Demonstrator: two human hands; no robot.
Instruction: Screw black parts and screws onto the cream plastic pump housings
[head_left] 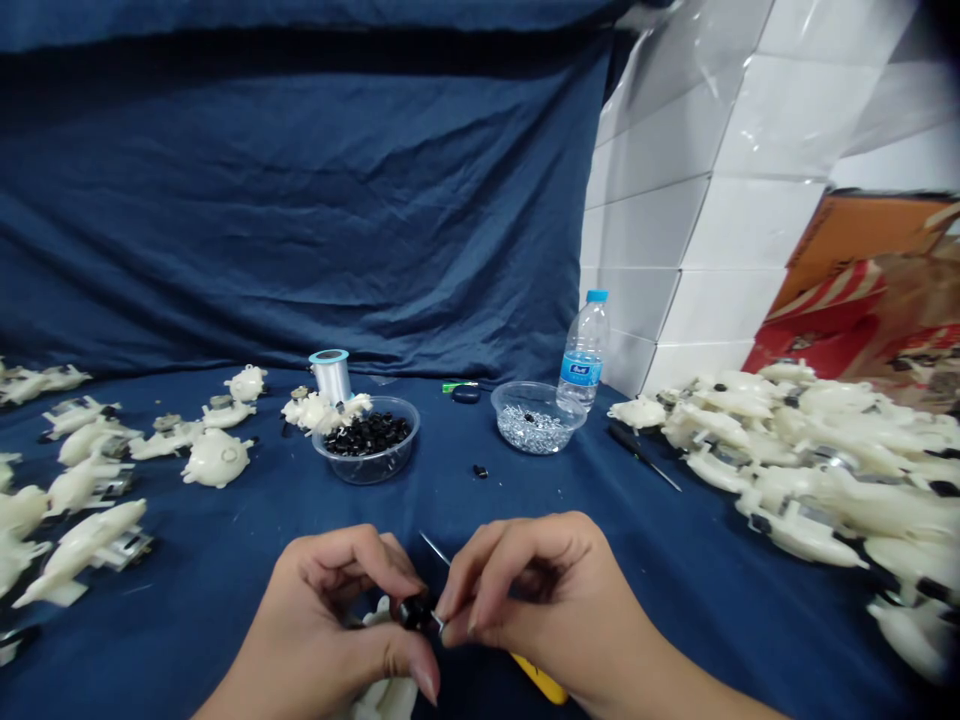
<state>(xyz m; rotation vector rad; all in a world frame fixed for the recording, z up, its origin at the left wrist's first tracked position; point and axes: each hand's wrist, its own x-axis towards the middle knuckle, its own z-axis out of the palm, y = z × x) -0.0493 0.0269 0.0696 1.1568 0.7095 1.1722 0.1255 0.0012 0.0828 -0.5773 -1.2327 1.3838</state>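
Observation:
My left hand (337, 610) is closed around a cream-white plastic animal-shaped body (386, 697), mostly hidden by the palm. At its end, by my left fingertips, shows a small black plastic part (412, 611). My right hand (525, 590) pinches a small silver screw (438, 622) against that black part. Under my right hand runs a screwdriver, its thin shaft (433, 548) pointing away to the left and its yellow handle (541, 680) showing below; whether the hand also touches it I cannot tell.
A clear bowl of black parts (365, 468) and a clear bowl of screws (501, 428) stand ahead, beside a water bottle (583, 352). White bodies lie left (216, 458) and heaped right (817, 440). A dark screwdriver (643, 455), a thread spool (332, 377) and a loose black part (480, 471) lie about.

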